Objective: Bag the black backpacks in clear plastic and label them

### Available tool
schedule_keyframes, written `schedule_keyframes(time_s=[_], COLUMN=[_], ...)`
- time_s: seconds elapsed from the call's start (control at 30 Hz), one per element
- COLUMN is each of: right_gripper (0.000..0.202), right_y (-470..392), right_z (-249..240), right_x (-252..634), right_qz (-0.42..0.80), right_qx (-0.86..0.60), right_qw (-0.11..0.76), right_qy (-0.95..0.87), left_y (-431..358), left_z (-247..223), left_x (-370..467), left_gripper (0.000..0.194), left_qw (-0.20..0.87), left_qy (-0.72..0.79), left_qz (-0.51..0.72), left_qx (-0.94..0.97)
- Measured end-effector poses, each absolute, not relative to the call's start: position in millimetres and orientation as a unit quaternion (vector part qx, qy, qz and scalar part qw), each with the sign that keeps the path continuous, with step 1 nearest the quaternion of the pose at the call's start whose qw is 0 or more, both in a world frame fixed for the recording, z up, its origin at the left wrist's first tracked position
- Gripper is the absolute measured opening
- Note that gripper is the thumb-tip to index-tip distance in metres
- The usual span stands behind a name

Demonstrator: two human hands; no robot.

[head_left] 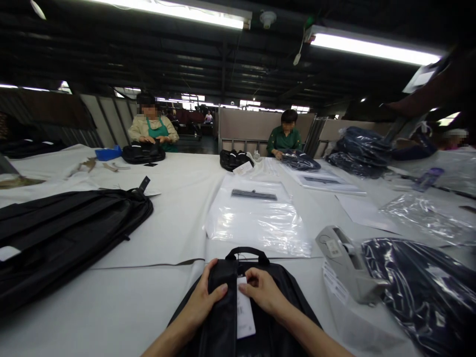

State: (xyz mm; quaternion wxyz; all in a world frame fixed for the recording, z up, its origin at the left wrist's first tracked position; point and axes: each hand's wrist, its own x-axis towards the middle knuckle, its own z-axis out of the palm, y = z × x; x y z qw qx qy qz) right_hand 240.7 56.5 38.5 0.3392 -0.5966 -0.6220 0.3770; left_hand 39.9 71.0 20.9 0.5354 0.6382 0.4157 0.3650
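A black bag (pixel 219 322) lies in front of me, its top handle (pixel 247 252) pointing away from me. A white tag (pixel 245 312) hangs down over its middle from near the handle. On the left part of the bag rests my left hand (pixel 203 297), thumb and fingers apart, pressing on the fabric. My right hand (pixel 263 290) pinches the upper end of the tag between thumb and bent fingers.
Beyond the bag is a stack of clear plastic sleeves (pixel 256 213). Black bags (pixel 67 223) lie at left. A tape dispenser (pixel 349 263) and a plastic-wrapped bag (pixel 424 292) are at right. Two people (pixel 154 126) work across the white table (pixel 167 218).
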Motion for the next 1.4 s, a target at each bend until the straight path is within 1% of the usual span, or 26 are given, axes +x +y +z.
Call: schedule_keyframes(time_s=[0.07, 0.17, 0.23, 0.3, 0.33, 0.37, 0.47, 0.53, 0.6, 0.7, 0.77, 0.83, 0.9, 1.0, 1.07, 1.1, 1.17, 1.23, 1.27, 1.33, 1.4], right_gripper=[0.018, 0.033, 0.034, 0.035, 0.035, 0.036, 0.046, 0.050, 0.047, 0.036, 0.042, 0.052, 0.056, 0.055, 0.056, 0.056, 0.056, 0.054, 0.054, 0.052, 0.052], right_y=[59, 64, 68, 71, 73, 75, 80, 77, 63, 17, -21, -55, -77, -88, -88, -87, -84, -82, -81, -81, -88], right_z=[36, 33, 30, 26, 24, 23, 27, 40, 60, 81, 79, 65, 45, 23, 18, 18, 18, 19, 19, 23, 32], right_x=[241, 238, 233, 228, 225, 223, 221, 225, 232, 243, 248, 251, 251, 250, 250, 250, 250, 248, 246, 241, 239], right_qz=[0.377, 0.309, 0.293, 0.301, 0.311, 0.322, 0.352, 0.350, 0.295, 0.135, 0.063, 0.046, 0.037, 0.019, 0.016, 0.015, 0.016, 0.022, 0.029, 0.065, 0.124], right_qx=[-0.627, -0.674, -0.676, -0.674, -0.675, -0.677, -0.681, -0.681, -0.687, -0.652, -0.608, -0.594, -0.602, -0.616, -0.619, -0.618, -0.615, -0.613, -0.612, -0.604, -0.597], right_qw=[0.326, 0.315, 0.305, 0.287, 0.278, 0.269, 0.242, 0.232, 0.235, 0.213, 0.162, 0.109, 0.080, 0.088, 0.096, 0.098, 0.102, 0.114, 0.123, 0.146, 0.177], right_qy=[-0.598, -0.592, -0.603, -0.610, -0.609, -0.604, -0.595, -0.600, -0.621, -0.715, -0.774, -0.796, -0.794, -0.783, -0.779, -0.780, -0.782, -0.782, -0.780, -0.780, -0.772], left_y=[70, 66, 63, 59, 57, 55, 49, 46, 45, 44, 44, 42, 41, 32, 19, 9, -17, -46, -59, -81, -94], left_z=[27, 44, 55, 58, 56, 51, 30, 16, 8, 3, 3, 3, 5, 18, 32, 39, 47, 46, 42, 32, 27], left_x=[37, 36, 38, 42, 44, 46, 50, 51, 52, 55, 61, 68, 76, 81, 77, 73, 62, 49, 45, 40, 39], left_gripper=[0.072, 0.066, 0.054, 0.042, 0.041, 0.044, 0.066, 0.072, 0.069, 0.069, 0.069, 0.068, 0.067, 0.066, 0.063, 0.062, 0.065, 0.071, 0.073, 0.075, 0.076], left_qw=[0.447, 0.275, 0.166, 0.106, 0.098, 0.102, 0.130, 0.127, 0.113, 0.087, 0.071, 0.051, 0.034, 0.022, 0.030, 0.052, 0.137, 0.227, 0.245, 0.230, 0.187], left_qy=[0.452, 0.491, 0.498, 0.480, 0.463, 0.445, 0.409, 0.409, 0.417, 0.424, 0.436, 0.454, 0.470, 0.479, 0.481, 0.478, 0.458, 0.412, 0.392, 0.370, 0.370], left_qz=[0.331, 0.311, 0.330, 0.319, 0.296, 0.262, 0.140, 0.095, 0.086, 0.096, 0.108, 0.125, 0.143, 0.157, 0.161, 0.158, 0.127, 0.071, 0.048, 0.026, 0.026], left_qx=[0.697, 0.766, 0.784, 0.810, 0.829, 0.850, 0.893, 0.899, 0.898, 0.896, 0.891, 0.880, 0.870, 0.863, 0.861, 0.862, 0.869, 0.880, 0.886, 0.900, 0.910])
